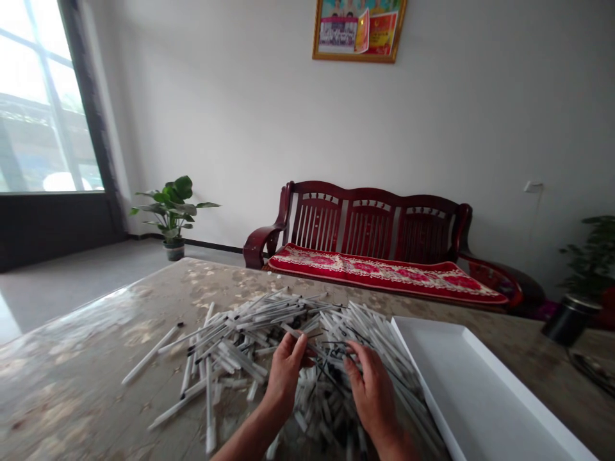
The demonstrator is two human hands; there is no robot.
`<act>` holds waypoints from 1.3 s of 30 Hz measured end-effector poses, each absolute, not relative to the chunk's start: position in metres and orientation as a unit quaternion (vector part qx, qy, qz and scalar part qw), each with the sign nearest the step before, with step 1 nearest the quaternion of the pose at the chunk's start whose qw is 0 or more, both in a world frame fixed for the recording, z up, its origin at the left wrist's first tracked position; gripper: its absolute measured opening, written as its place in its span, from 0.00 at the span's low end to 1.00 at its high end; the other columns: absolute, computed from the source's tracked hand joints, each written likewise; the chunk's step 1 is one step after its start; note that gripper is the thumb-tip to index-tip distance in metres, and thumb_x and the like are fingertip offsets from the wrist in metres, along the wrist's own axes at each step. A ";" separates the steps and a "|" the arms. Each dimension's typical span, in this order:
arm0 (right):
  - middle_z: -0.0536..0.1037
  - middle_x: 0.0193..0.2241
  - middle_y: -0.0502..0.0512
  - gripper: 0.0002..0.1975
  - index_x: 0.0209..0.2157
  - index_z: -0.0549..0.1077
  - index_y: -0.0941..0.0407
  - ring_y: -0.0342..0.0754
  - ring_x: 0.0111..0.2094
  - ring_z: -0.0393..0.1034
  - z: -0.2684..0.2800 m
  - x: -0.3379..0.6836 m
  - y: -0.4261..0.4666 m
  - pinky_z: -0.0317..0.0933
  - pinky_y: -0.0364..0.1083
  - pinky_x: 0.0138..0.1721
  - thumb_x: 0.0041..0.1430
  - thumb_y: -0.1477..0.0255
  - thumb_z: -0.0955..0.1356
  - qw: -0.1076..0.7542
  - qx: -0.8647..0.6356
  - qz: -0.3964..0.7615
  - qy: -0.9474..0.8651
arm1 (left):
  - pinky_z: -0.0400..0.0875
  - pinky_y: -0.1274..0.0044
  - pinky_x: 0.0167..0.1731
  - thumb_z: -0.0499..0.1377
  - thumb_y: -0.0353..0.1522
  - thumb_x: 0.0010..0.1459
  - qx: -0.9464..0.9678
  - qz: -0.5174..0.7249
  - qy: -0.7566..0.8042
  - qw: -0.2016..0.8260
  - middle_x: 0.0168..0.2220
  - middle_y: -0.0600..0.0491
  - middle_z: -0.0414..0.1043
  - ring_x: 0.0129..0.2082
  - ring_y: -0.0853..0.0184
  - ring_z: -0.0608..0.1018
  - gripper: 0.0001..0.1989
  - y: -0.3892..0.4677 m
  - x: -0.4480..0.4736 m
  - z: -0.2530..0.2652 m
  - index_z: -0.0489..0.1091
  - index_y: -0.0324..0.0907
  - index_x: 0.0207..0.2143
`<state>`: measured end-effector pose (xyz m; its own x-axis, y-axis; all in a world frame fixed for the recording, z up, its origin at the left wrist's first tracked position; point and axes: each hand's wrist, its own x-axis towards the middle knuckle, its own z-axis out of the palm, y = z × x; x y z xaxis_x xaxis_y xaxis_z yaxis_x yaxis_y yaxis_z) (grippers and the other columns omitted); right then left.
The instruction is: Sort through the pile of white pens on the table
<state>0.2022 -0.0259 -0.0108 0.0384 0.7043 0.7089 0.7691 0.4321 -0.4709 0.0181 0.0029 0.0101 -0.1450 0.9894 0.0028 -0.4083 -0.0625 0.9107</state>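
My left hand (284, 366) is closed in a pinch over the middle of a pile, with a whitish pen barrel at its fingertips. My right hand (373, 387) faces it, thumb and fingers pinched around a thin dark pen refill (332, 342) that points left. White pen barrels (269, 314) lie heaped beyond and left of my hands, some with dark ends. More long pale barrels (368, 323) are bundled behind my right hand. Below and between the hands sits a heap of small clear and dark pen caps (321, 406), partly blurred.
A shallow white tray (480, 397) rests on the right of the patterned tablecloth (86, 384). Near the right edge stands a dark canister (569, 320). Beyond the table are a wooden bench (369, 224) with a red cover and a potted plant (173, 214).
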 end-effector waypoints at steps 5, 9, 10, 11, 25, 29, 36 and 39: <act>0.82 0.38 0.55 0.18 0.42 0.78 0.51 0.49 0.39 0.78 -0.011 0.198 -0.031 0.71 0.45 0.42 0.70 0.61 0.59 0.490 -0.543 0.008 -0.682 | 0.71 0.79 0.25 0.70 0.51 0.41 0.349 0.626 0.378 0.586 0.28 0.54 0.76 0.26 0.68 0.77 0.25 -0.004 0.029 0.009 0.71 0.41 0.31; 0.82 0.36 0.55 0.22 0.39 0.80 0.51 0.49 0.36 0.77 -0.012 0.193 -0.034 0.70 0.44 0.38 0.70 0.58 0.58 0.471 -0.543 0.039 -0.695 | 0.72 0.78 0.26 0.69 0.52 0.41 0.368 0.604 0.372 0.602 0.28 0.53 0.76 0.26 0.67 0.77 0.26 -0.006 0.034 0.007 0.71 0.41 0.30; 0.82 0.36 0.55 0.22 0.38 0.80 0.51 0.49 0.36 0.77 -0.012 0.192 -0.034 0.70 0.44 0.38 0.70 0.58 0.58 0.471 -0.543 0.045 -0.694 | 0.72 0.77 0.27 0.69 0.52 0.42 0.381 0.598 0.371 0.599 0.29 0.52 0.76 0.27 0.66 0.77 0.25 -0.006 0.034 0.006 0.71 0.41 0.30; 0.82 0.37 0.55 0.22 0.39 0.80 0.51 0.49 0.37 0.77 -0.012 0.192 -0.034 0.70 0.44 0.39 0.70 0.58 0.58 0.474 -0.544 0.051 -0.690 | 0.72 0.77 0.27 0.68 0.52 0.44 0.398 0.596 0.371 0.591 0.29 0.52 0.76 0.27 0.66 0.77 0.24 -0.006 0.034 0.005 0.71 0.41 0.30; 0.67 0.19 0.46 0.23 0.31 0.72 0.53 0.45 0.22 0.62 -0.003 0.188 -0.041 0.58 0.42 0.24 0.66 0.50 0.60 0.590 -0.513 0.250 -0.571 | 0.64 0.75 0.33 0.56 0.37 0.66 0.794 0.429 0.420 -0.097 0.30 0.54 0.73 0.31 0.64 0.73 0.09 -0.008 0.003 0.017 0.76 0.49 0.38; 0.62 0.17 0.45 0.25 0.23 0.67 0.53 0.43 0.21 0.56 -0.005 0.194 -0.037 0.51 0.42 0.22 0.65 0.50 0.61 0.564 -0.535 0.232 -0.584 | 0.64 0.74 0.33 0.56 0.39 0.66 0.814 0.423 0.382 -0.116 0.30 0.54 0.73 0.31 0.64 0.72 0.09 -0.009 0.006 0.015 0.76 0.51 0.40; 0.63 0.17 0.46 0.24 0.21 0.65 0.53 0.43 0.22 0.58 0.000 0.199 -0.032 0.54 0.41 0.24 0.64 0.52 0.61 0.521 -0.533 0.199 -0.636 | 0.67 0.73 0.37 0.57 0.40 0.65 0.838 0.395 0.359 -0.114 0.27 0.56 0.74 0.30 0.65 0.75 0.09 -0.003 0.007 0.013 0.75 0.50 0.39; 0.63 0.17 0.45 0.22 0.22 0.66 0.53 0.43 0.21 0.58 0.004 0.200 -0.034 0.54 0.40 0.23 0.64 0.55 0.62 0.520 -0.522 0.191 -0.649 | 0.68 0.69 0.46 0.56 0.38 0.66 0.842 0.393 0.352 -0.112 0.26 0.58 0.74 0.29 0.66 0.77 0.08 0.001 0.007 0.010 0.75 0.49 0.39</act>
